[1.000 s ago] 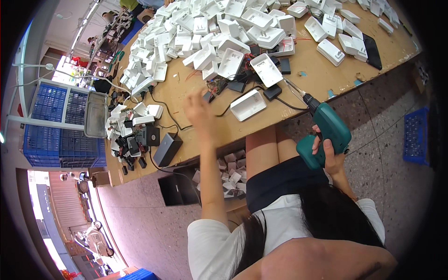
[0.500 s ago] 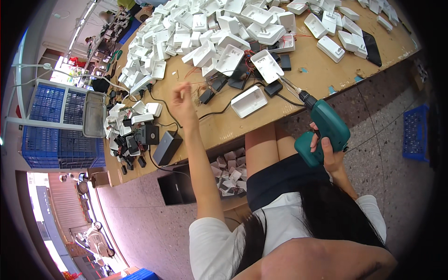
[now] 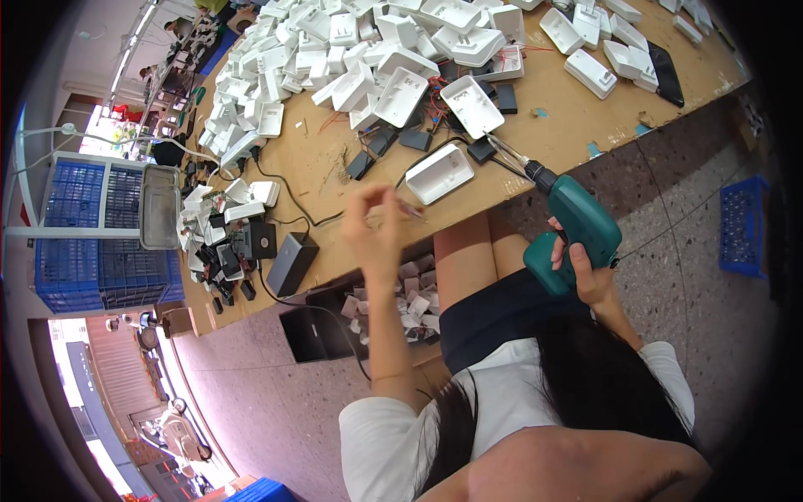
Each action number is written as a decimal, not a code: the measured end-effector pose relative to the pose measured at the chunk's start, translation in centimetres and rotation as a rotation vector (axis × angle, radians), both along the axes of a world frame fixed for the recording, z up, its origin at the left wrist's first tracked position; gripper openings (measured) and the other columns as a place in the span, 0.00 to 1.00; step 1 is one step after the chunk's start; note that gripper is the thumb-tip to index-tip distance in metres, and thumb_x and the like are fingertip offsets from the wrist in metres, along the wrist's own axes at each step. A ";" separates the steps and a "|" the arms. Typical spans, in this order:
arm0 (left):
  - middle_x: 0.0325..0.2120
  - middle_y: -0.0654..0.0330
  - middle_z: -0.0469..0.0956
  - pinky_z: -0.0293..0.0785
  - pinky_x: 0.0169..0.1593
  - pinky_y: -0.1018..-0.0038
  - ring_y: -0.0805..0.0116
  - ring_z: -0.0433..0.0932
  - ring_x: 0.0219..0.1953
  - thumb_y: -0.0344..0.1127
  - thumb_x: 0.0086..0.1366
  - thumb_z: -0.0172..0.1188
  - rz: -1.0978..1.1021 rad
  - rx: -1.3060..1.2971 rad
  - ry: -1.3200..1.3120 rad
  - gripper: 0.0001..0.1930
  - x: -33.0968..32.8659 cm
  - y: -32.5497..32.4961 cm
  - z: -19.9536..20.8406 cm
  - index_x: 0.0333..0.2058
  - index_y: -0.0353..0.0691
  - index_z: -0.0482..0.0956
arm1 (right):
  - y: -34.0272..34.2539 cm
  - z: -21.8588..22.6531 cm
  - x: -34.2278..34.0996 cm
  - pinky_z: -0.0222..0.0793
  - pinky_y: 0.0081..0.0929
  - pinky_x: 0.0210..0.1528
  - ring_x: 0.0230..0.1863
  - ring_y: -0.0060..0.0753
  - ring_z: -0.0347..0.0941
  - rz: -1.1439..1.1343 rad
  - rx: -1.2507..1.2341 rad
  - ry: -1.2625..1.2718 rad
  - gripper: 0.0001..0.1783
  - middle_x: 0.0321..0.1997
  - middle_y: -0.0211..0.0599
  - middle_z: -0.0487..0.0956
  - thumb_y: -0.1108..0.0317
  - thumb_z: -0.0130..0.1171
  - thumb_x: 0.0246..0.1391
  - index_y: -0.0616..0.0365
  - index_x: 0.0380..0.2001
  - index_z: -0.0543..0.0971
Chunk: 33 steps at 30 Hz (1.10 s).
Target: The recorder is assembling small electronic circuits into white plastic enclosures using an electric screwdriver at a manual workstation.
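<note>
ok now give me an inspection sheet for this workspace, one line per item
Surface: brown tabletop, scuffed, blue patches near its edge.
Job's things: green power tool; open white casing near the table edge; pile of white casings beyond.
Clutter: mixed black and white parts at left, beside a dark box.
Hands: right hand gripping the tool; left hand over the table edge, blurred, something small at its fingertips, unclear what.
Cables: black cord across the tabletop; red wires among casings.
Surroundings: blue crates at left; blue crate on the floor at right.
</note>
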<state>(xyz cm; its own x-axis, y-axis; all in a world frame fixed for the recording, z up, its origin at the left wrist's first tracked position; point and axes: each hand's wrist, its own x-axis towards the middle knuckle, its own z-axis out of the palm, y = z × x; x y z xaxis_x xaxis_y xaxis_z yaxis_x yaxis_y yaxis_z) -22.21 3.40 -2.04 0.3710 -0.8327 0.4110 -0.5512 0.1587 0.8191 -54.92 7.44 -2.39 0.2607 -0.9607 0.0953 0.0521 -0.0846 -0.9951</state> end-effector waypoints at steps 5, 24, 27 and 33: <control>0.33 0.59 0.82 0.74 0.42 0.70 0.67 0.78 0.32 0.25 0.64 0.68 0.027 0.005 -0.093 0.05 -5.3 -1.9 -4.5 0.38 0.38 0.83 | -1.6 -2.0 1.2 0.72 0.27 0.40 0.33 0.22 0.73 0.006 0.098 0.000 0.26 0.52 0.44 0.79 0.57 0.51 0.72 0.67 0.62 0.73; 0.50 0.62 0.78 0.64 0.61 0.56 0.57 0.76 0.54 0.31 0.60 0.71 0.269 -0.039 -0.594 0.07 -6.1 -9.4 -11.3 0.36 0.42 0.82 | -9.1 -7.9 5.5 0.75 0.20 0.30 0.28 0.20 0.77 -0.001 -0.140 0.190 0.14 0.35 0.36 0.77 0.77 0.60 0.61 0.72 0.48 0.76; 0.48 0.61 0.79 0.63 0.60 0.58 0.59 0.76 0.51 0.32 0.61 0.71 0.269 -0.039 -0.576 0.05 -5.6 -10.2 -11.6 0.34 0.42 0.84 | -10.0 -8.4 6.3 0.75 0.21 0.29 0.29 0.21 0.78 -0.008 -0.163 0.190 0.13 0.37 0.37 0.76 0.78 0.61 0.60 0.72 0.47 0.76; 0.47 0.62 0.79 0.63 0.60 0.58 0.60 0.76 0.50 0.32 0.61 0.71 0.278 -0.052 -0.569 0.05 -5.1 -10.6 -11.8 0.34 0.42 0.84 | -10.5 -8.9 7.1 0.76 0.21 0.29 0.29 0.21 0.78 -0.012 -0.201 0.205 0.11 0.40 0.38 0.76 0.78 0.62 0.60 0.72 0.45 0.76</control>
